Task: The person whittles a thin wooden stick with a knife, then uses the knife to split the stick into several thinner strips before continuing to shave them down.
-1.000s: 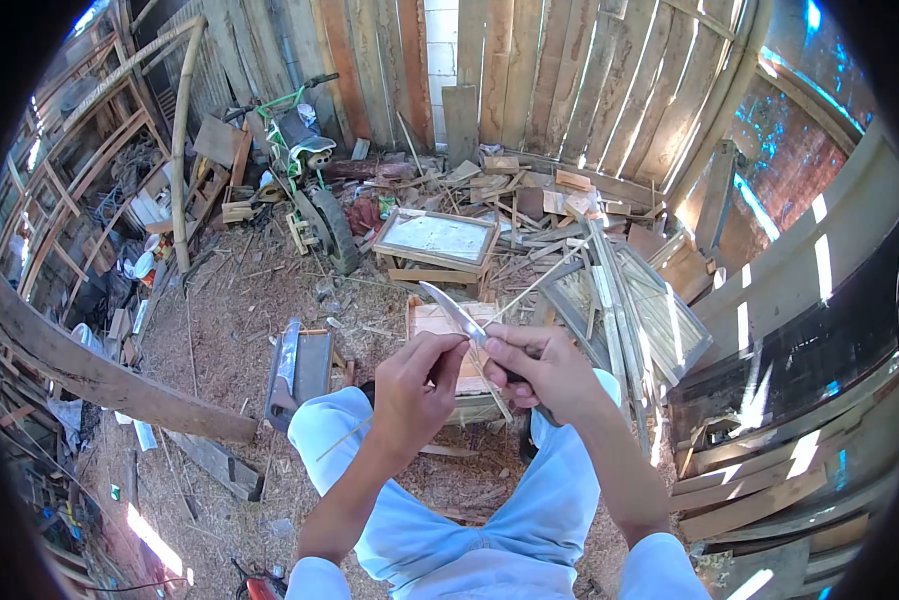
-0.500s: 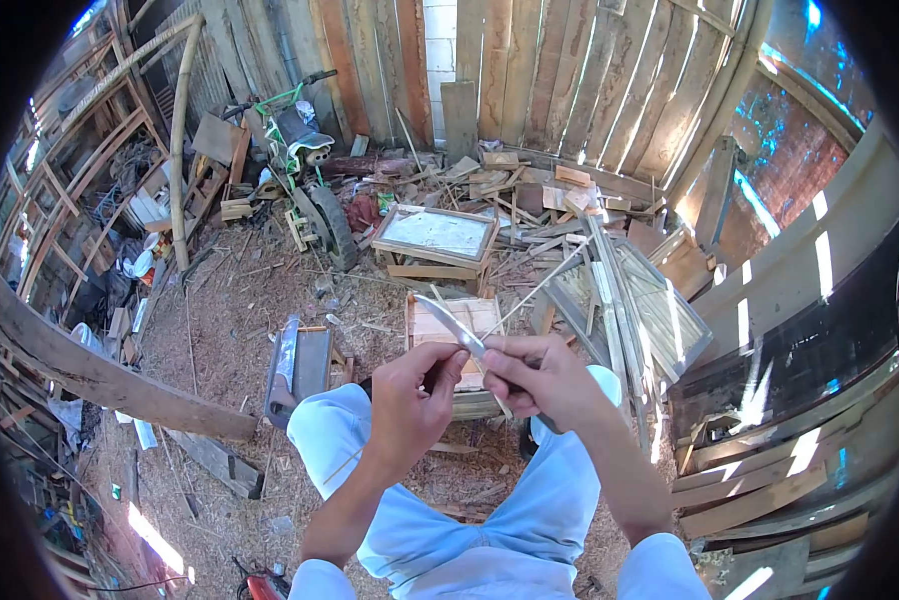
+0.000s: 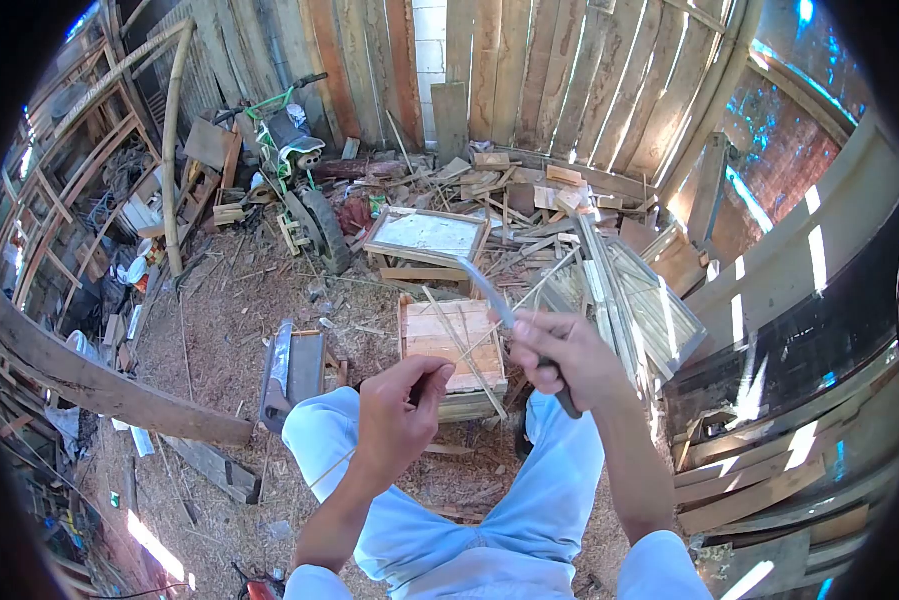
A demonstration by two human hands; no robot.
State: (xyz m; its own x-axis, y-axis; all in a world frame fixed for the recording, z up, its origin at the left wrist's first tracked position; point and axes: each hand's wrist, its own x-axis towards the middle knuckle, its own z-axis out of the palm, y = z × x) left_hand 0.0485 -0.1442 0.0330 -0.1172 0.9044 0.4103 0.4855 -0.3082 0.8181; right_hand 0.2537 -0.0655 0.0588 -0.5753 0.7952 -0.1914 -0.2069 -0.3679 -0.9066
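My left hand [image 3: 398,415] is closed in a pinch above my left knee. A thin pale strip [image 3: 334,472] shows below its wrist; how it runs through the fingers is hidden. My right hand [image 3: 568,358], to the right and slightly higher, is wrapped round the dark handle of a knife [image 3: 488,292]. The curved blade points up and to the left, apart from my left hand. Below and between the hands stands a small wooden box-like stool [image 3: 440,322], with thin sticks [image 3: 458,343] lying across it.
A saw [image 3: 282,360] rests on a dark panel [image 3: 308,368] at the left. Ahead are a framed board [image 3: 428,234], scrap wood [image 3: 515,185] and a green bike [image 3: 305,170]. Long slats [image 3: 610,290] lean at the right. A curved beam [image 3: 120,375] crosses the left side.
My right hand and the knife have moved right, away from my left hand; the blade no longer meets its fingertips. My left hand has dropped slightly, and the view has shifted a little.
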